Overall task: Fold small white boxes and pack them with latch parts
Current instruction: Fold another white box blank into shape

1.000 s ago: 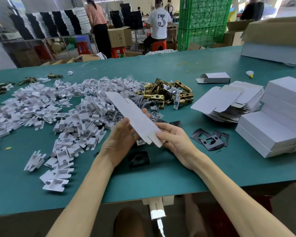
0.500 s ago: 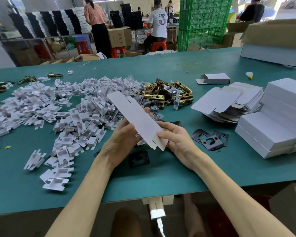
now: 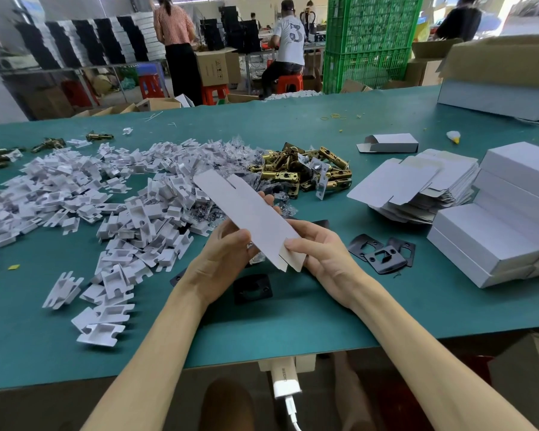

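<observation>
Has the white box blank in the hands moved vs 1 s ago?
Yes, slightly. The box blank has shifted a little to the right and nearer the person. Its near end now sits closer to the black plates, which have not moved.

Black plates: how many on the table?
6 plates: three overlapping right of the right hand, one between the wrists, one corner beside the left hand, one edge behind the right hand. More may be hidden.
</observation>
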